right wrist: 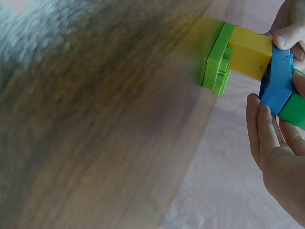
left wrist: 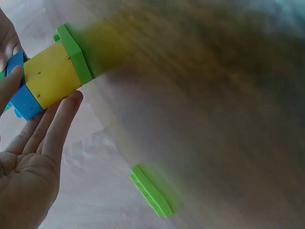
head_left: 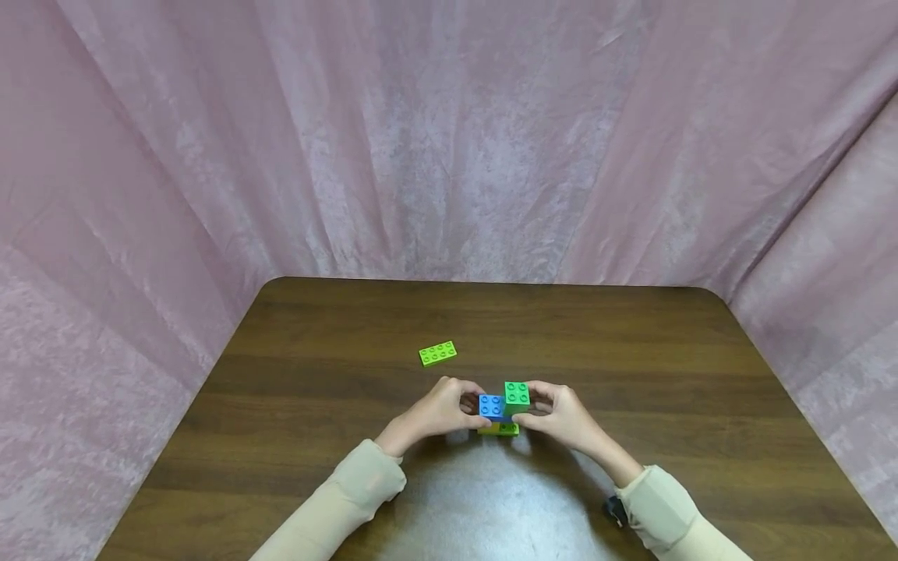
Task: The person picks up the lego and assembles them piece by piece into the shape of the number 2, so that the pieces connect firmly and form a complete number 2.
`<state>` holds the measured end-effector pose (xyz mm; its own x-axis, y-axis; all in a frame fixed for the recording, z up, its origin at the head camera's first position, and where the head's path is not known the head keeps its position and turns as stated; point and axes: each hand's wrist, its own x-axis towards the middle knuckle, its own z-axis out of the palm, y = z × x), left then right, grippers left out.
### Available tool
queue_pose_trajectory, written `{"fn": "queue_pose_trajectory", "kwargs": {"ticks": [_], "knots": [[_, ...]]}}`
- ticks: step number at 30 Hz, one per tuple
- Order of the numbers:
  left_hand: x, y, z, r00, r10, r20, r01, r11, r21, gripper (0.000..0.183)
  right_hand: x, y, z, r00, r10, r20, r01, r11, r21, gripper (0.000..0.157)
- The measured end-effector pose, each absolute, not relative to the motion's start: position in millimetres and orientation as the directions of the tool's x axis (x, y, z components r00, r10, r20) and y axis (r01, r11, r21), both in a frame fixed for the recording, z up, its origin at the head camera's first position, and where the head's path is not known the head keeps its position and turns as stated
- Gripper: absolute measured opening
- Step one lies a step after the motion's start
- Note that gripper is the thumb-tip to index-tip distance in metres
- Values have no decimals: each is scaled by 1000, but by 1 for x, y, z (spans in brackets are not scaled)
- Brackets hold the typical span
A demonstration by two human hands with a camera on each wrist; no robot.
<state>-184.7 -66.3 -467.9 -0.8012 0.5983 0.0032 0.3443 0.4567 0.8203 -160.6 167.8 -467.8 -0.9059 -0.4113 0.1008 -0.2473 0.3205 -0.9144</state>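
A small stack of toy building bricks stands on the table between both hands. At its base is a lime green plate (right wrist: 217,59), with a yellow brick (left wrist: 52,74) on one end of it. A long blue brick (head_left: 490,406) lies across the top of the yellow one, reaching past it to the right. On the blue brick's right end sits a green brick (head_left: 517,396). My left hand (head_left: 443,407) pinches the blue brick's left end, thumb in front and fingers behind. My right hand (head_left: 563,417) holds the green brick, its fingertips also against the blue one.
Behind the stack, to the left, a loose lime green plate (head_left: 438,354) lies studs up on the brown wooden table (head_left: 316,335). Pink curtains (head_left: 449,140) hang around the table's back and sides. A small black object (head_left: 615,511) shows at the right cuff.
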Motion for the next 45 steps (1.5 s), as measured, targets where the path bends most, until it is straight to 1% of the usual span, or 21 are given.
{"fn": "queue_pose_trajectory", "kwargs": {"ticks": [7, 12, 16, 22, 27, 33, 42, 45], "knots": [[-189, -69, -464, -794, 608, -12, 341, 463, 818, 40, -161, 168, -465, -908, -406, 103, -248, 324, -913, 40], [-192, -77, -458, -800, 600, -19, 310, 440, 843, 46, -160, 170, -466, -906, -412, 101, -253, 334, -908, 40], [-199, -88, -450, -838, 546, -4, 270, 420, 866, 50, -160, 169, -468, -906, -410, 100, -248, 323, -913, 41], [-214, -103, -444, -900, 428, 80, 286, 442, 850, 49, -160, 168, -468, -906, -409, 104, -247, 314, -917, 42], [-221, -109, -444, -927, 358, 110, 275, 450, 850, 49, -159, 170, -469, -908, -409, 87, -228, 311, -923, 41], [-227, -112, -448, -936, 321, 148, 303, 516, 801, 52, -159, 170, -469, -908, -406, 99, -239, 309, -921, 41], [-236, -116, -458, -970, 231, 69, 212, 680, 702, 55, -159, 170, -469, -912, -401, 87, -225, 312, -923, 42], [-239, -120, -463, -974, 221, 58, 198, 690, 696, 55, -159, 169, -469, -914, -398, 73, -211, 313, -926, 42]]}}
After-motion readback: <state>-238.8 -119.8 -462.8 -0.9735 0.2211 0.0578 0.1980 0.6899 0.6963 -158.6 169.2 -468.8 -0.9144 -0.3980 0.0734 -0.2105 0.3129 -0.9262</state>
